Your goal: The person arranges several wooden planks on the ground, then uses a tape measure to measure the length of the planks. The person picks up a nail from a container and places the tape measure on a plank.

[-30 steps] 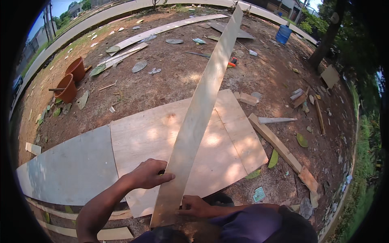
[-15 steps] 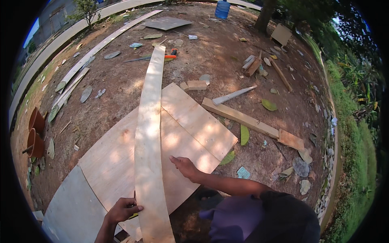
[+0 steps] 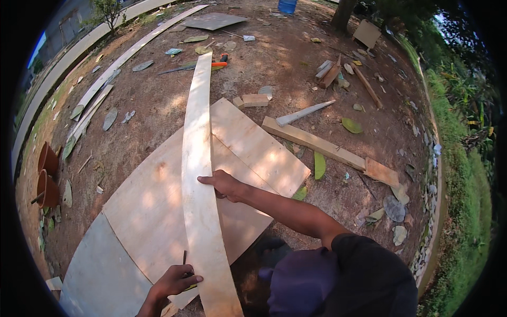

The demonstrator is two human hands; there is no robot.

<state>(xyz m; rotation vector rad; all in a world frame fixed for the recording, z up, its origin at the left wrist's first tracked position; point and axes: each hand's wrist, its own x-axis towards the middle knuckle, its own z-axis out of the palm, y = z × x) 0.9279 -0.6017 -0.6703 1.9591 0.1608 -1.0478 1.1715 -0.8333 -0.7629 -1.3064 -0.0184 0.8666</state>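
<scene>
A long, narrow strip of pale plywood runs away from me over a wider plywood sheet on the ground. My right hand is closed on the strip's right edge, thumb on top and fingers underneath. At the strip's near left edge, my left hand pinches a thin dark pencil that points upward. Something yellow shows under its fingers; I cannot tell what it is. The left thumb reaches the strip's edge.
A handsaw with an orange and black handle lies by the strip's far end. Right of the sheet are a timber beam and a tapered offcut. A grey sheet lies near left, below brown pots.
My right hand has gone from hovering beside the strip to gripping its edge. The strip's near part has shifted right, and my left hand has moved slightly right with the pencil.
</scene>
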